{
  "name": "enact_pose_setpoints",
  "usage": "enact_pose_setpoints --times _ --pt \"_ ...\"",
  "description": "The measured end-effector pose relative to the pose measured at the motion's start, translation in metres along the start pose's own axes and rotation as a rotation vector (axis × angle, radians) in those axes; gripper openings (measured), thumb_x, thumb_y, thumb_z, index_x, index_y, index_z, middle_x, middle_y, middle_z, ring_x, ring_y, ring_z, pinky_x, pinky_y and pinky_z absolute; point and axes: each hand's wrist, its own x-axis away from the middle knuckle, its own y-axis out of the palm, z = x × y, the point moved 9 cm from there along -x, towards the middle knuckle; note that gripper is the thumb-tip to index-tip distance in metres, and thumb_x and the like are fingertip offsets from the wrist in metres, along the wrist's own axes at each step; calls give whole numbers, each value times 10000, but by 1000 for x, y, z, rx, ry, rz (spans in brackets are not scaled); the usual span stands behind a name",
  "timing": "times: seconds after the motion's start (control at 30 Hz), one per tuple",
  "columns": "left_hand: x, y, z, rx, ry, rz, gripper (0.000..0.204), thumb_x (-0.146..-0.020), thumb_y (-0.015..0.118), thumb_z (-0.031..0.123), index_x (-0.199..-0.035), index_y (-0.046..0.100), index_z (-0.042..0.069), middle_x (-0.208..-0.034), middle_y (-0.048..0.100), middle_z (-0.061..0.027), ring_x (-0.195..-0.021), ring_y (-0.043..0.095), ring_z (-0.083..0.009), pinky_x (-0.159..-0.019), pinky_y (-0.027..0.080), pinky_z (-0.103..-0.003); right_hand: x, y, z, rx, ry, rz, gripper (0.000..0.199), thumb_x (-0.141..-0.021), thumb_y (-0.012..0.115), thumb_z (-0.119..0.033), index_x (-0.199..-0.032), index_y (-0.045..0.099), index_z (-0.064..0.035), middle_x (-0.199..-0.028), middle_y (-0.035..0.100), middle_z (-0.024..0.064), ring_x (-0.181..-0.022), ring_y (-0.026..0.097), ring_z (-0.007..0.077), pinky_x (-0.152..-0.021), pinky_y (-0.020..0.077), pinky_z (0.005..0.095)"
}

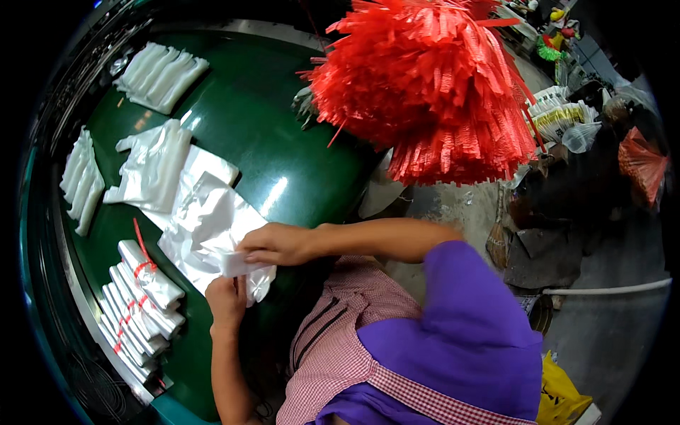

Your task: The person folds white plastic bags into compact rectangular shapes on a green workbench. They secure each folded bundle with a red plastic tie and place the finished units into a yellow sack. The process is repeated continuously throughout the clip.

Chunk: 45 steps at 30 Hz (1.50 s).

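Note:
A stack of thin, shiny white plastic bags lies on the green tabletop, its near end folded up between my hands. My right hand is closed on the folded end from above and the right. My left hand grips the nearest edge of the same bags, with fingers bent and partly hidden. Beyond them, a loose pile of white plastic bags with handles overlaps the flat stack. To the left of my left hand lie several rolled bag bundles bound with red ties.
A big bunch of red plastic strips hangs at the upper right, beside the green table. More piled white bags rest at the far left, with another pile near the table's left rim. A yellow bag stands at the lower right.

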Motion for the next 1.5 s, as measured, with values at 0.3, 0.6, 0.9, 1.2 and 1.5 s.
enact_pose_setpoints --times 0.3,0.6,0.9,1.2,1.5 --pt "70 1 86 -243 360 137 428 -834 498 41 -1258 541 2 -1296 546 -188 -1177 543 -346 -985 432 -448 19 46 -26 725 -373 43 222 -846 546 -159 -979 636 -7 -1297 491 219 -1160 508 367 -938 438 466" --pt "-3 -13 -9 318 -172 17 142 -897 572 155 -977 636 56 -849 637 -164 -695 595 -364 -631 477 -408 -4 27 -28 514 -164 -124 646 -892 575 -353 -1370 367 28 -1445 338 237 -1368 295 372 -1114 255 470" --pt "22 -19 45 -253 137 122 429 -741 647 104 -1162 580 58 -1140 585 -120 -1017 578 -280 -865 477 -384 35 29 -47 419 -356 51 622 -779 708 -264 -1275 468 25 -1400 384 234 -1357 313 377 -1095 287 466" --pt "30 -24 20 220 118 -109 344 -696 630 -42 -1016 609 84 -1290 560 -83 -1230 483 -324 -985 400 -467 24 17 25 -1420 326 239 510 -950 548 -176 -1362 341 42 -1180 589 132 -1049 609 202 -903 509 321" --pt "42 -27 24 17 160 -174 357 -684 682 122 -1038 658 163 -1012 535 -91 -1059 495 -311 -954 330 -459 21 28 -26 376 -440 -254 387 -821 513 -8 -1181 622 -97 -1349 518 117 -1253 490 282 -1082 366 401"
